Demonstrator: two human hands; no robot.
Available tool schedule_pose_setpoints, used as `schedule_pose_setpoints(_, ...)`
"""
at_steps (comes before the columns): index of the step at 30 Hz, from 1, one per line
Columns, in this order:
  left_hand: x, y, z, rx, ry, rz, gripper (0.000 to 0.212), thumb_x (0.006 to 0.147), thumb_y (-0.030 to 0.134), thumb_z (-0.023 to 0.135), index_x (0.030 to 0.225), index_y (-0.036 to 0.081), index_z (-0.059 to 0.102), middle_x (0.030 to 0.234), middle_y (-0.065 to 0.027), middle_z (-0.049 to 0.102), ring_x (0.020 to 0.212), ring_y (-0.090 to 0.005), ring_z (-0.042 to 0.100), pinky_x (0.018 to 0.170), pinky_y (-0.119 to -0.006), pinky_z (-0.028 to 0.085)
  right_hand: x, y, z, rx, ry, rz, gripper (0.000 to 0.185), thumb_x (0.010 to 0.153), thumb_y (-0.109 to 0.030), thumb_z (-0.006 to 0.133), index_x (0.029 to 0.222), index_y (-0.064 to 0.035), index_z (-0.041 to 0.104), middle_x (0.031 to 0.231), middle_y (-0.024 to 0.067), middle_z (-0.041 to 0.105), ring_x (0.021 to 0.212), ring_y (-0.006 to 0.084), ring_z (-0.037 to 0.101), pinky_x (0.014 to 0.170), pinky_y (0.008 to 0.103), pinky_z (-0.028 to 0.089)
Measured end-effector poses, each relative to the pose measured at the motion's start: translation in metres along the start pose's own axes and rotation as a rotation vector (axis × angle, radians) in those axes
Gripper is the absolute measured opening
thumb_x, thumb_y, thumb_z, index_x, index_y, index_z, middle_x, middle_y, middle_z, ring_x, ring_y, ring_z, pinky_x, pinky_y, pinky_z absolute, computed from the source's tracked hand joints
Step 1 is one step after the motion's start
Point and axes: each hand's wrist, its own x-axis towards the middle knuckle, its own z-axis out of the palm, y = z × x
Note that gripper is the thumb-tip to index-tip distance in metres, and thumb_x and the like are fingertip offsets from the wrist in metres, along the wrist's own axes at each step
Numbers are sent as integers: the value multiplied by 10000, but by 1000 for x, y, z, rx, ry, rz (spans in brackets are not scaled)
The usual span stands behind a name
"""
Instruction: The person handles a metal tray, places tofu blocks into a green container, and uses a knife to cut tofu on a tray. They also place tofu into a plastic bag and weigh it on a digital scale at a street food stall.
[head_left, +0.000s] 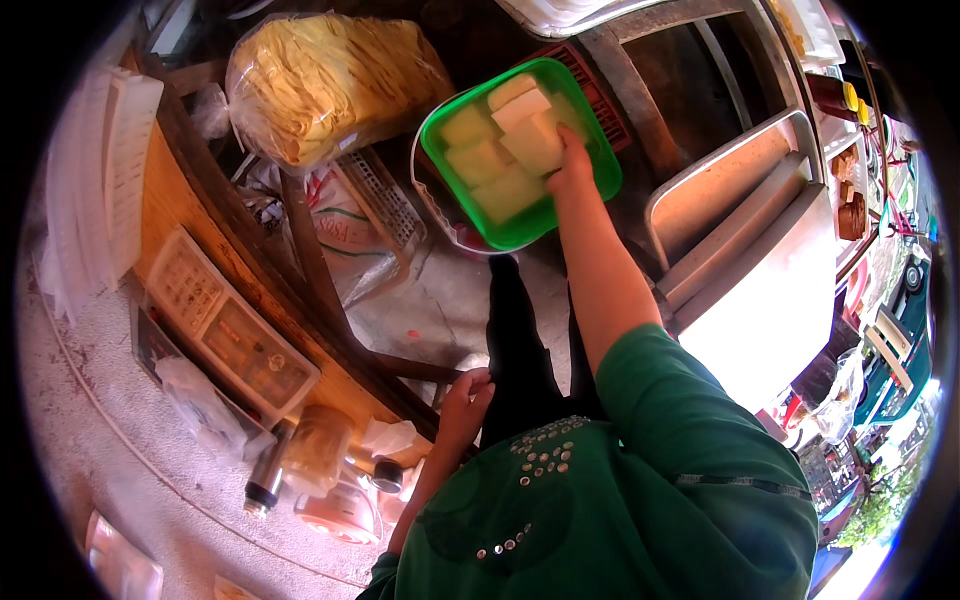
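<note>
A green plastic tub (613, 169) holds several pale yellow blocks, probably tofu, lying in liquid. My right hand (574, 159) reaches over the tub's right side, its fingers on one pale block (534, 144) near the middle. Other blocks (517, 101) rise at the back of the tub, and more lie lower on its left. My left hand (466, 397) hangs low beside my dark trousers, fingers loosely curled, with nothing visible in it. A bag of yellow sheets (330, 82), clear plastic and full, rests to the left of the tub.
A red crate (600, 97) shows behind the tub. Metal trays (739, 225) stand at the right. At left a wooden board (180, 195) bears a compartmented plastic box (232, 326). A plastic basket (382, 202) is below the bag. A steel flask (268, 469) and a clear jar (319, 450) stand lower left.
</note>
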Motion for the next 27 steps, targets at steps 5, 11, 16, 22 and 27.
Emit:
schedule_pose_setpoints(5,-5,3,3,-12,2,-10,318,855,120,581,1141,-11,537,1054,-121,609,968,-184,584,852,-295,469,-11,-15,4,200,-53,141,332,869,-244,573,1146,-63,548,1121,102,598,1000,287,586,868,444,477)
schedule_pose_setpoints(11,-13,3,9,29,10,32,314,849,129,587,1128,-9,551,1041,-104,621,963,-180,585,851,-301,464,-2,-19,-15,251,-130,273,309,874,-259,564,1123,-78,564,1096,93,617,982,291,602,858,478,480)
schedule_pose_setpoints(16,-15,5,17,56,9,21,312,850,132,591,1125,-11,553,1032,-100,628,955,-180,591,847,-305,465,-31,-20,-22,267,-234,346,320,864,-260,565,1124,-74,575,1116,84,618,1028,280,587,871,483,462)
schedule_pose_setpoints(22,-2,11,17,25,-4,75,304,872,141,571,1130,-18,547,1040,-108,626,962,-180,590,854,-305,462,-72,-16,-38,216,-449,324,384,863,-291,535,1191,-92,539,1196,90,577,1118,293,528,917,494,410)
schedule_pose_setpoints(27,17,41,6,-5,-5,171,304,871,119,568,1139,-22,540,1044,-100,619,980,-170,585,863,-279,449,-115,-27,-40,158,-594,404,480,851,-276,583,1279,-105,448,1256,98,529,1145,312,503,944,565,365)
